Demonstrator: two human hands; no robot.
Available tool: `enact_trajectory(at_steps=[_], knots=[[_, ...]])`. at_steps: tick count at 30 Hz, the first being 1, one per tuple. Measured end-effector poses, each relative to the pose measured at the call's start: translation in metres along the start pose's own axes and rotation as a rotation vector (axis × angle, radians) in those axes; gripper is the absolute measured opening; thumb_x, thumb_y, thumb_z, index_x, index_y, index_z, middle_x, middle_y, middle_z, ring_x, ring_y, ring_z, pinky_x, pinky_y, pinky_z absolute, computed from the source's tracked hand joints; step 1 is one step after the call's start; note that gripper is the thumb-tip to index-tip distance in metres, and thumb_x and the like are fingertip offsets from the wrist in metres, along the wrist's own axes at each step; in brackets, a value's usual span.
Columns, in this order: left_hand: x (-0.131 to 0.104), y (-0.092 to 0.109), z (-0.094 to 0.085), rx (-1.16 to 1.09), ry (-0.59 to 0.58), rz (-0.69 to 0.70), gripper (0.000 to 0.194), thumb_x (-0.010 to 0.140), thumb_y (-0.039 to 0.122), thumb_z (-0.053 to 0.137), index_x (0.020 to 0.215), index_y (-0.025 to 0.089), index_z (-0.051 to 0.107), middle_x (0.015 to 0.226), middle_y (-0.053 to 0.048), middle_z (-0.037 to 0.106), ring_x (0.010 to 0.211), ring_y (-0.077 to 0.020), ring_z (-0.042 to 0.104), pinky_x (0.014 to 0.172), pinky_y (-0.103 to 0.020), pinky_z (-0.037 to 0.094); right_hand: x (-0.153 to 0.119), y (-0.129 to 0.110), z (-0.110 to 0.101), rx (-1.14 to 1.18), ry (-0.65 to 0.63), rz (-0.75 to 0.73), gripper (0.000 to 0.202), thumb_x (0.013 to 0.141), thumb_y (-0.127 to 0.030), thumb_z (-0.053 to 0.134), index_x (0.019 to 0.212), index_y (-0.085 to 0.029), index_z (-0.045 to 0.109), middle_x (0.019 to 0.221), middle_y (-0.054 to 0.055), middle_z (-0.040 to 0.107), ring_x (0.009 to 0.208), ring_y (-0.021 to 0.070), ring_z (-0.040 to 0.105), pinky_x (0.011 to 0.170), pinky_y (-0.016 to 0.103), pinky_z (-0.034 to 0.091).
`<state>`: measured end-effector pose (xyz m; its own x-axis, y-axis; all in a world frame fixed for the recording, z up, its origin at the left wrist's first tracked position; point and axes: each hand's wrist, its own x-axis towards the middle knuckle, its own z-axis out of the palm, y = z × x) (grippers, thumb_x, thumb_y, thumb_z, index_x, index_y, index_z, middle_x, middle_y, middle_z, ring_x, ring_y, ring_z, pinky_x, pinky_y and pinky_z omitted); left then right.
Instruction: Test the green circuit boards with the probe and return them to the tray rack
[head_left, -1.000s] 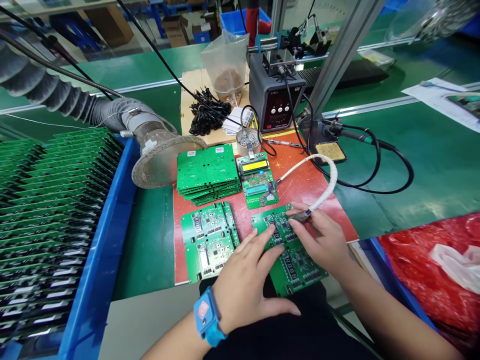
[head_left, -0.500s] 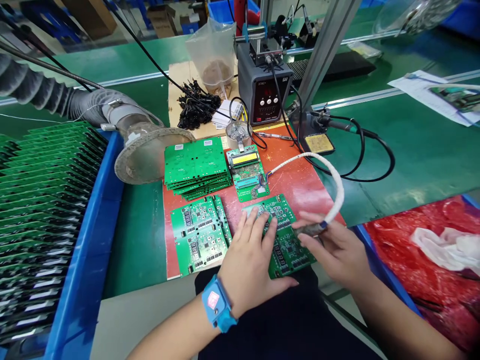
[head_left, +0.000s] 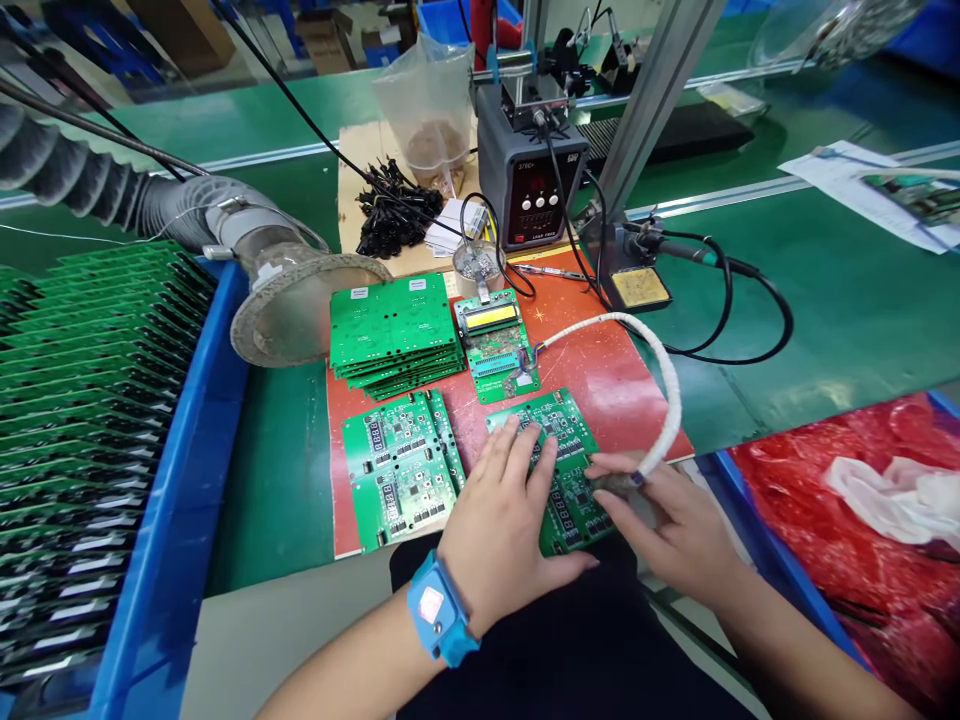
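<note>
At far left, circuit boards (head_left: 90,400) racked on edge in a blue bin (head_left: 187,480), likely to keep parts from rubbing. Next, a wide hose mouth (head_left: 296,315) facing the work area, perhaps for drawing off fumes. Then a board pile (head_left: 390,320), plainer side up, on a red mat (head_left: 607,370); nearer, loose boards (head_left: 405,480) lying parts-up, within easy reach. With fingers loosely fanned and thumb wide, left hand (head_left: 495,530) resting on the board in use (head_left: 574,465), at the mat's near edge, seemingly to steady it. Just behind, a tester (head_left: 495,345) with a yellow screen, kept within reach of the white cable (head_left: 667,380). At the board's right, right hand (head_left: 675,530) pinching the dark cable end (head_left: 613,482) narrowly between thumb and fingers, low over the parts; whether touching, cannot tell. Farther right, a soldering iron (head_left: 690,252) parked in its stand, presumably for safety.
</note>
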<state>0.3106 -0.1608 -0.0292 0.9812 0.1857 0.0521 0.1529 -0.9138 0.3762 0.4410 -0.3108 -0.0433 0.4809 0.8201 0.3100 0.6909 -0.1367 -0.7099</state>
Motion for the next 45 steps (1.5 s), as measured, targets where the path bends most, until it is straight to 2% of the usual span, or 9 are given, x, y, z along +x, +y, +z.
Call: enact_trajectory(at_steps=[5,9,14,19,32,34,36,40,45], knots=[[0.0,-0.002,-0.001,-0.012,-0.042,-0.022,0.106,0.062,0.073,0.066,0.139,0.006,0.042,0.143,-0.023,0.043,0.138,-0.0425,0.031,0.108,-0.06,0.036,0.002,0.001,0.006,-0.072,0.067,-0.054,0.026,0.083,-0.014,0.06,0.108,-0.022,0.06,0.088,0.002,0.072,0.077,0.0133,0.07,0.072,0.021,0.058],[-0.002,-0.006,-0.005,-0.046,-0.088,-0.023,0.107,0.063,0.08,0.058,0.142,0.01,0.04,0.147,-0.02,0.04,0.14,-0.04,0.028,0.11,-0.059,0.034,0.003,0.002,0.008,-0.096,0.1,-0.062,0.025,0.082,-0.014,0.06,0.105,-0.021,0.06,0.085,0.002,0.073,0.075,0.0135,0.07,0.073,0.022,0.058],[-0.007,-0.01,-0.01,-0.082,-0.124,-0.014,0.093,0.07,0.064,0.065,0.144,0.014,0.037,0.151,-0.017,0.034,0.142,-0.0373,0.026,0.111,-0.056,0.034,0.002,0.002,0.006,-0.067,0.055,-0.042,0.027,0.085,-0.015,0.058,0.111,-0.02,0.057,0.088,0.004,0.072,0.082,0.0147,0.069,0.076,0.023,0.057],[-0.008,-0.01,-0.008,-0.099,-0.102,-0.009,0.091,0.065,0.048,0.07,0.143,0.013,0.038,0.151,-0.017,0.033,0.143,-0.0365,0.022,0.113,-0.056,0.03,0.0,0.005,0.006,-0.05,0.048,-0.045,0.027,0.085,-0.015,0.058,0.112,-0.02,0.057,0.088,0.005,0.071,0.083,0.0141,0.069,0.076,0.021,0.057],[-0.006,-0.008,-0.014,-0.111,-0.2,-0.022,0.088,0.071,0.043,0.066,0.146,0.012,0.033,0.154,-0.018,0.026,0.144,-0.0369,0.017,0.114,-0.057,0.027,0.0,0.007,0.009,-0.021,0.062,-0.072,0.027,0.086,-0.015,0.057,0.113,-0.019,0.055,0.088,0.004,0.07,0.082,0.0117,0.068,0.078,0.019,0.056],[-0.005,-0.009,-0.017,-0.111,-0.217,-0.026,0.088,0.072,0.045,0.067,0.146,0.013,0.032,0.154,-0.018,0.027,0.144,-0.037,0.017,0.114,-0.057,0.028,-0.001,0.007,0.009,-0.027,0.061,-0.068,0.027,0.087,-0.016,0.057,0.114,-0.02,0.055,0.088,0.004,0.07,0.083,0.0121,0.068,0.078,0.019,0.056],[-0.003,-0.01,-0.019,-0.122,-0.229,-0.034,0.093,0.071,0.057,0.068,0.146,0.015,0.034,0.154,-0.018,0.029,0.143,-0.0374,0.02,0.112,-0.058,0.03,-0.003,0.008,0.009,-0.03,0.059,-0.06,0.028,0.087,-0.016,0.057,0.114,-0.02,0.055,0.089,0.004,0.07,0.084,0.0125,0.068,0.079,0.02,0.056],[0.005,-0.008,-0.02,-0.134,-0.173,-0.123,0.118,0.056,0.085,0.057,0.147,0.015,0.031,0.152,-0.023,0.028,0.139,-0.0405,0.029,0.108,-0.06,0.035,-0.005,0.008,0.008,-0.036,0.039,-0.047,0.029,0.087,-0.017,0.057,0.115,-0.021,0.055,0.091,0.004,0.07,0.084,0.0129,0.068,0.08,0.021,0.056],[0.018,0.001,-0.011,-0.037,-0.157,-0.182,0.131,0.042,0.088,0.061,0.146,0.014,0.033,0.154,-0.025,0.023,0.136,-0.0452,0.031,0.106,-0.063,0.033,-0.006,0.008,0.008,-0.038,0.044,-0.04,0.03,0.086,-0.017,0.058,0.116,-0.022,0.056,0.09,0.004,0.07,0.082,0.0138,0.068,0.077,0.022,0.057]])
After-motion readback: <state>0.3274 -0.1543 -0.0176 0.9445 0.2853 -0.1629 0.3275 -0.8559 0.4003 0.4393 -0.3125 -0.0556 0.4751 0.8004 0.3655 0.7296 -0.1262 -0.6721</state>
